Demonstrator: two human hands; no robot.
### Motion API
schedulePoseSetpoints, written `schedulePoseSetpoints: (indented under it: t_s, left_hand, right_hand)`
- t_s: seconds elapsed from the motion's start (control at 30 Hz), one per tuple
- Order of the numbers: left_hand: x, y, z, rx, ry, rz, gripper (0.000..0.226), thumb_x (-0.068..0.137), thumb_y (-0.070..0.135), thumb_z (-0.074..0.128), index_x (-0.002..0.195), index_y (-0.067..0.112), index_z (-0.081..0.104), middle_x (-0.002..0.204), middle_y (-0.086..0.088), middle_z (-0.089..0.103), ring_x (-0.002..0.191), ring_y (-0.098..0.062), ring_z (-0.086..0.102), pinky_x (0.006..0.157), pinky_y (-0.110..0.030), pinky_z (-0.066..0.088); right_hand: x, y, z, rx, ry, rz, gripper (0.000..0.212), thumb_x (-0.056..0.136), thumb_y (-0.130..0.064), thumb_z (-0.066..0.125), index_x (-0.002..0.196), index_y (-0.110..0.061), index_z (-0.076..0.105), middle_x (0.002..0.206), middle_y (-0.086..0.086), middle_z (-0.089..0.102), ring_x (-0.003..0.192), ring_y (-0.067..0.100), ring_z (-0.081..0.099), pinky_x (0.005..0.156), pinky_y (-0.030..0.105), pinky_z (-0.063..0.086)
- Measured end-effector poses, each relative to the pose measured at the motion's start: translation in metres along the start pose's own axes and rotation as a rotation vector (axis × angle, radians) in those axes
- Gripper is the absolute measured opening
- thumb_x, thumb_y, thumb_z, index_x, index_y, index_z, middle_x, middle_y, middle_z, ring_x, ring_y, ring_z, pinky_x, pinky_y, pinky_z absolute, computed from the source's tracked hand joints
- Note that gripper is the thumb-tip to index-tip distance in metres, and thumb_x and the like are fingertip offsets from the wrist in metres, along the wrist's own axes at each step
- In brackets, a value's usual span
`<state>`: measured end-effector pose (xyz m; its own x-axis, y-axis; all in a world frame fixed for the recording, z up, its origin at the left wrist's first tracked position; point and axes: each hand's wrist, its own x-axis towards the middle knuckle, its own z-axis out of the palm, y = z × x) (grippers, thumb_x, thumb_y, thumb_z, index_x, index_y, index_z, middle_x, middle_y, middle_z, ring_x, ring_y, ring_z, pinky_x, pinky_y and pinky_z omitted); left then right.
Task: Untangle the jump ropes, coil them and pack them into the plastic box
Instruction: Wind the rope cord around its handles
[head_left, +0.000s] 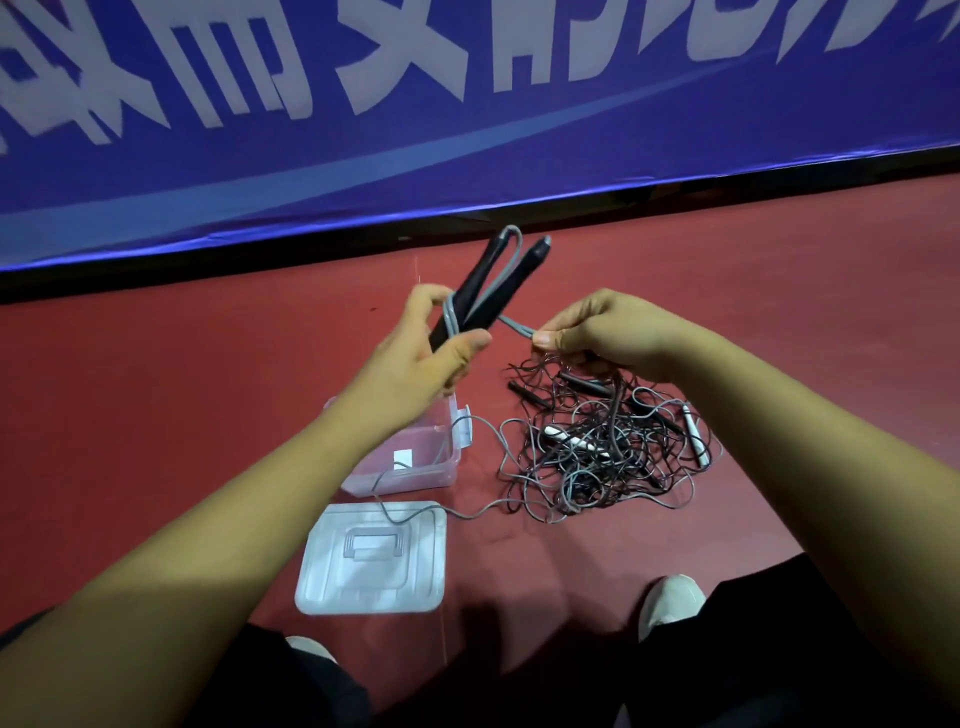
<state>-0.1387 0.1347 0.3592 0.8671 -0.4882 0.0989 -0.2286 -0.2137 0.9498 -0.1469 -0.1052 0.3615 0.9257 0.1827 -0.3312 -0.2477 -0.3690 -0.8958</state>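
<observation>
My left hand (426, 353) grips two black jump-rope handles (493, 283) side by side, pointing up and away. A grey cord (506, 262) loops over their tops and wraps round them near my fingers. My right hand (597, 332) pinches a doubled length of that grey cord (517, 328) just right of the handles. Below my right hand a tangled heap of ropes (597, 447) lies on the red floor, with black and white handles in it. The clear plastic box (415, 462) stands open under my left wrist, and one grey cord trails across it.
The box's clear lid (371, 558) lies flat on the floor in front of the box. A blue banner with white lettering (467, 104) runs along the back. My shoes (670, 603) and dark trouser legs are at the bottom edge.
</observation>
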Motion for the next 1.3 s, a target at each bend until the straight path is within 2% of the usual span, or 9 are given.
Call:
schedulePoseSetpoints:
  t_s: [0.13, 0.27, 0.37, 0.47, 0.63, 0.77, 1.0, 1.07, 1.3]
  left_hand:
    - [0.005, 0.0, -0.007, -0.088, -0.021, -0.04, 0.044, 0.098, 0.014, 0.058, 0.136, 0.03, 0.041, 0.073, 0.002, 0.047, 0.057, -0.011, 0.042, 0.048, -0.02, 0.035]
    - [0.016, -0.002, -0.016, -0.13, 0.138, -0.077, 0.012, 0.101, 0.015, 0.052, 0.106, 0.019, 0.041, 0.066, -0.003, 0.04, 0.046, -0.006, 0.036, 0.043, -0.019, 0.028]
    - [0.024, -0.01, -0.031, -0.158, 0.22, -0.144, 0.017, 0.101, 0.025, 0.054, 0.098, 0.019, 0.039, 0.063, -0.003, 0.04, 0.046, -0.011, 0.033, 0.044, -0.022, 0.027]
    - [0.027, -0.024, -0.043, -0.12, 0.207, -0.247, 0.02, 0.099, 0.031, 0.057, 0.094, 0.021, 0.04, 0.065, -0.004, 0.042, 0.048, -0.013, 0.034, 0.042, -0.021, 0.028]
    - [0.019, -0.035, -0.026, 0.663, -0.02, -0.31, 0.039, 0.094, 0.041, 0.061, 0.1, 0.01, 0.037, 0.079, -0.01, 0.055, 0.061, -0.025, 0.049, 0.054, -0.034, 0.035]
    - [0.006, -0.031, 0.014, 0.912, -0.18, -0.273, 0.046, 0.096, 0.047, 0.056, 0.103, 0.009, 0.032, 0.091, -0.012, 0.057, 0.076, -0.03, 0.053, 0.062, -0.037, 0.035]
    - [-0.007, -0.04, 0.04, 0.967, -0.267, -0.243, 0.067, 0.081, 0.072, 0.056, 0.103, 0.01, 0.046, 0.093, -0.013, 0.065, 0.085, -0.035, 0.061, 0.073, -0.042, 0.05]
    - [-0.007, -0.039, 0.042, 0.946, -0.262, -0.248, 0.062, 0.079, 0.075, 0.057, 0.095, 0.015, 0.049, 0.086, -0.008, 0.063, 0.077, -0.03, 0.058, 0.066, -0.038, 0.048]
    - [-0.011, -0.018, 0.037, 0.712, -0.467, -0.184, 0.029, 0.089, 0.049, 0.061, 0.076, 0.027, 0.048, 0.067, 0.011, 0.051, 0.059, -0.006, 0.05, 0.059, -0.029, 0.039]
  right_hand:
    - [-0.006, -0.009, -0.004, 0.066, 0.015, -0.015, 0.017, 0.091, -0.016, 0.066, 0.087, -0.002, 0.074, 0.055, 0.003, 0.035, 0.05, 0.015, 0.028, 0.049, 0.024, 0.022]
    - [-0.019, -0.026, -0.012, 0.052, 0.057, -0.086, 0.015, 0.091, -0.012, 0.065, 0.097, 0.0, 0.073, 0.057, 0.003, 0.042, 0.053, 0.016, 0.039, 0.051, 0.026, 0.038]
    - [-0.03, -0.031, -0.011, -0.033, 0.069, -0.117, 0.016, 0.093, -0.01, 0.064, 0.101, 0.0, 0.073, 0.062, 0.005, 0.049, 0.056, 0.017, 0.051, 0.054, 0.024, 0.049]
    - [-0.034, -0.034, -0.006, -0.111, 0.095, -0.156, 0.012, 0.092, -0.01, 0.066, 0.096, -0.001, 0.073, 0.061, 0.007, 0.05, 0.055, 0.019, 0.05, 0.054, 0.027, 0.045]
    - [-0.041, -0.042, 0.0, -0.281, 0.162, -0.218, 0.015, 0.086, -0.019, 0.075, 0.073, -0.012, 0.072, 0.047, -0.006, 0.044, 0.041, 0.007, 0.032, 0.041, 0.017, 0.027]
    - [-0.038, -0.042, 0.013, -0.375, 0.216, -0.333, 0.014, 0.083, -0.018, 0.076, 0.073, -0.009, 0.073, 0.054, -0.002, 0.049, 0.046, 0.005, 0.034, 0.044, 0.021, 0.028]
    - [-0.031, -0.037, 0.013, -0.469, 0.284, -0.42, 0.008, 0.084, -0.019, 0.074, 0.082, -0.012, 0.077, 0.072, 0.005, 0.072, 0.062, 0.013, 0.06, 0.062, 0.033, 0.047]
    - [-0.03, -0.036, 0.011, -0.474, 0.305, -0.435, 0.008, 0.085, -0.021, 0.073, 0.083, -0.015, 0.078, 0.075, 0.004, 0.073, 0.071, 0.022, 0.066, 0.063, 0.036, 0.05]
    - [-0.022, -0.032, 0.003, -0.432, 0.416, -0.451, 0.009, 0.083, -0.022, 0.076, 0.085, -0.014, 0.079, 0.077, 0.002, 0.074, 0.074, 0.015, 0.067, 0.067, 0.032, 0.051]
